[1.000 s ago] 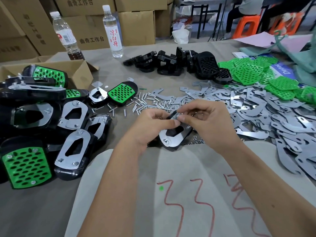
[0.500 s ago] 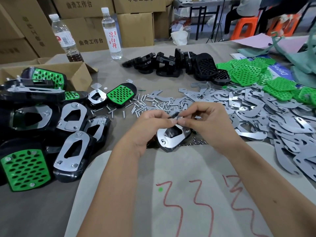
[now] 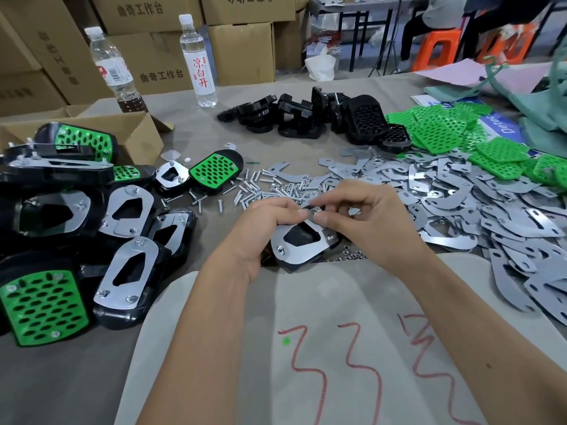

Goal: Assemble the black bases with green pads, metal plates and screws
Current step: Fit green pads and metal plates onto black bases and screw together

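A: At table centre, the left hand (image 3: 264, 228) is gripping the black base (image 3: 302, 240); the right hand (image 3: 362, 216) is pinching what is probably a nut on its metal plate (image 3: 306, 253).
B: The finished units (image 3: 129, 271) are piling up left; many loose plates (image 3: 460, 204) and green pads (image 3: 441, 133) are waiting.

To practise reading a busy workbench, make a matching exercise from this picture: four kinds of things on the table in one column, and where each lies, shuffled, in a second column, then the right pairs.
Things:
1. loose green pads
2. loose screws
3. water bottles
4. finished assemblies

Places:
A. piled at the table's left side
B. standing at the far edge, before the cardboard boxes
C. heaped at the far right
D. scattered mid-table, just beyond the hands

Pairs: 1-C, 2-D, 3-B, 4-A
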`<state>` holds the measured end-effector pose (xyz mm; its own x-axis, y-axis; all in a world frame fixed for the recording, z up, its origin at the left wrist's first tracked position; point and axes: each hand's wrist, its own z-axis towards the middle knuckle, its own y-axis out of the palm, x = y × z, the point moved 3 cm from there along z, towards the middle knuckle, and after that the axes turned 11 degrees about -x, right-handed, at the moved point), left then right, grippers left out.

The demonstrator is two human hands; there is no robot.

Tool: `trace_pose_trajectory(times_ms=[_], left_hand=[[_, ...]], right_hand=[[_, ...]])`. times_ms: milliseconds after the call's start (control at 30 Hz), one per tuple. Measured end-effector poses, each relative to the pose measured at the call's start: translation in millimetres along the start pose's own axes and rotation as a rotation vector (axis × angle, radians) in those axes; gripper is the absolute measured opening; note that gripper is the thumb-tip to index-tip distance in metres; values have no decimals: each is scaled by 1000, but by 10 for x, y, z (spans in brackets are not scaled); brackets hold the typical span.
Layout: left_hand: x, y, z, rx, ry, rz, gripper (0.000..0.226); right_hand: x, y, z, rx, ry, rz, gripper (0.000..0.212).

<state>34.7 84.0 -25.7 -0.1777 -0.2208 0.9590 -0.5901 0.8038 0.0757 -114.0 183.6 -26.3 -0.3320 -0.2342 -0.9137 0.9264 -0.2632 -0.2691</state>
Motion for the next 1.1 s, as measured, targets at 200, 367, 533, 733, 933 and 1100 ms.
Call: trace_pose_trajectory(times_ms=[200, 367, 533, 733, 933, 1100], left_hand=[[-15, 5, 5, 30, 9, -22, 22], [-14, 32, 10, 22, 29, -4, 19], [-16, 30, 13, 26, 26, 0, 22], [-11, 16, 10, 36, 15, -36, 19], [-17, 30, 15, 24, 21, -3, 21], [-11, 21, 11, 52, 20, -53, 5]], right_hand=[[10, 4, 4, 11, -9, 29, 16], [33, 25, -2, 75, 29, 25, 17], [34, 20, -4, 88, 46, 0, 16], [9, 12, 8, -38, 4, 14, 20], [31, 35, 1, 102, 63, 67, 16], [13, 58, 12, -12, -1, 22, 22]])
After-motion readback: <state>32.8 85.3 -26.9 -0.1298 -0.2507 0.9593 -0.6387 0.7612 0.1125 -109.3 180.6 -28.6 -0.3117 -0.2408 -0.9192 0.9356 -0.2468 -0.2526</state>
